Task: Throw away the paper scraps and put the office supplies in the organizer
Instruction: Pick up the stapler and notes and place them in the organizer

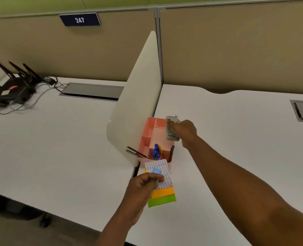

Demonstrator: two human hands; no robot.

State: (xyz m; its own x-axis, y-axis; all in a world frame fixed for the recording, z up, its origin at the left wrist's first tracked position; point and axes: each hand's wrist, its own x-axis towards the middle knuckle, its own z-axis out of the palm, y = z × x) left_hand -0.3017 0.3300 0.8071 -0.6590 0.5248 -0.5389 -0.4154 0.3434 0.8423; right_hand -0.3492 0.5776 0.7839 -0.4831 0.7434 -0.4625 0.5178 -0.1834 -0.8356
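Right hand (184,131) closed around a grey stapler (172,129), held over the far end of the pink organizer (148,137) on the white desk (236,139). Left hand (141,185) gripping a light-blue object (156,172) and a stack of sticky notes (162,192), just in front of the organizer. Blue pens (156,151) upright in a near compartment.

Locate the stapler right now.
Head view, center-right: the stapler is gripped in the right hand, over the far right edge of the pink organizer.
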